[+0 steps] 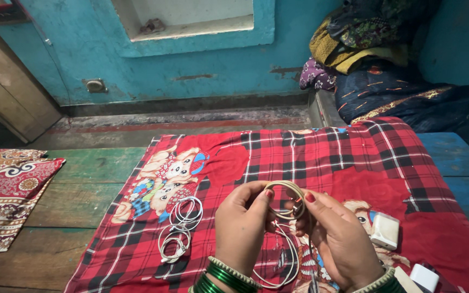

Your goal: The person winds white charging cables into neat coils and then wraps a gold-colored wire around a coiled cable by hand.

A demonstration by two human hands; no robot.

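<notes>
My left hand [241, 222] and my right hand [336, 239] together hold a cream-coloured cable [287, 187] wound into a small coil just above a red checked cloth [321, 157]. Both thumbs press on the coil, and a longer loop of the same cable [291, 260] hangs down between my wrists onto the cloth. Green bangles circle my left wrist. To the left of my left hand a coiled white cable [180, 225] lies on the cloth, untouched.
A white charger block [385, 230] lies on the cloth right of my right hand, another white block [424, 276] near the bottom edge. The cloth covers a green wooden platform [77, 195]. A patterned red cloth [6, 190] lies far left; folded fabrics [375, 59] pile up at back right.
</notes>
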